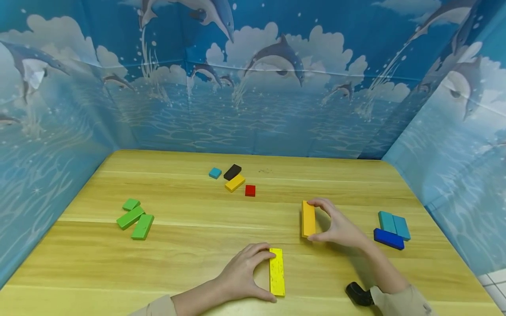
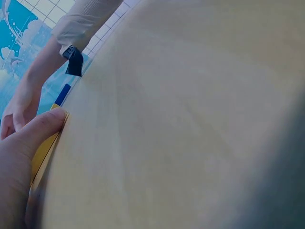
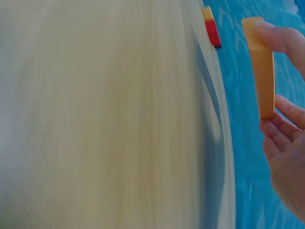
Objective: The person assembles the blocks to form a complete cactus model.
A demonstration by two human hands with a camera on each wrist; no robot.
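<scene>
My left hand [image 1: 245, 273] grips a long bright yellow block [image 1: 277, 272] by its two ends, the thumb at the near end and the fingers at the far end. In the left wrist view the thumb lies over one end of this yellow block [image 2: 44, 155]. Farther right, my right hand [image 1: 341, 226] holds an orange-yellow block [image 1: 309, 219] by its ends between thumb and fingers. The right wrist view shows the orange-yellow block [image 3: 263, 71] held up off the tabletop, with a shadow on the wood.
Green blocks [image 1: 143, 227] lie at the left. Toward the back are a light blue block [image 1: 215, 173], a black block [image 1: 232, 172], a yellow block [image 1: 235, 183] and a red block [image 1: 250, 190]. Teal blocks [image 1: 401, 227] and a dark blue block [image 1: 389, 239] lie at the right. Dolphin-print curtains [image 1: 253, 118] surround the table.
</scene>
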